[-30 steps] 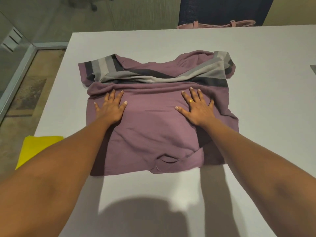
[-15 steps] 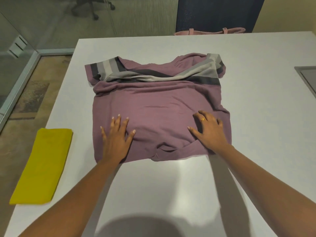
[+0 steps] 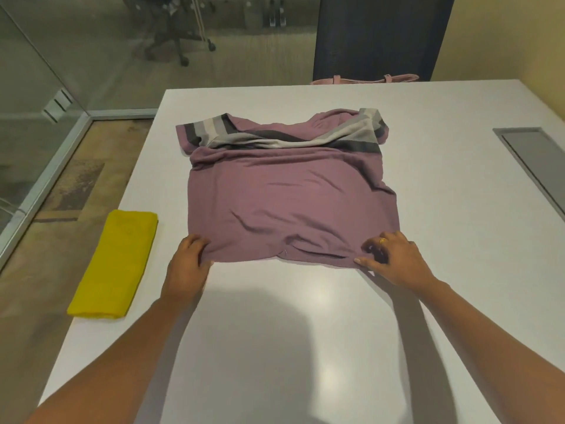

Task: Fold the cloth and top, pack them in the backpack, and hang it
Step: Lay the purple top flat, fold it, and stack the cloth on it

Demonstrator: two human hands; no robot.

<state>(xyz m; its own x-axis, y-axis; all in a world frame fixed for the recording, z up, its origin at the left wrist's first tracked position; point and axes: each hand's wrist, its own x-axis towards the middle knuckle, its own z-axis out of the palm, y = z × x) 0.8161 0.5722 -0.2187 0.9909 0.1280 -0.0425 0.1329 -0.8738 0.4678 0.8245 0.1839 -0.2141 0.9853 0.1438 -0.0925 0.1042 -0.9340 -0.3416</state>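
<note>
I saw the top (image 3: 290,197) lying flat in the middle of the table (image 3: 458,270). My left hand (image 3: 188,264) gripped its near left corner, and my right hand (image 3: 394,260) pinched its near right corner. The folded cloth (image 3: 114,264) lay along the table's left edge.

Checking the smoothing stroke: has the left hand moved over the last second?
Yes. The left hand slid back along the top, from its middle to its near corner.
</note>
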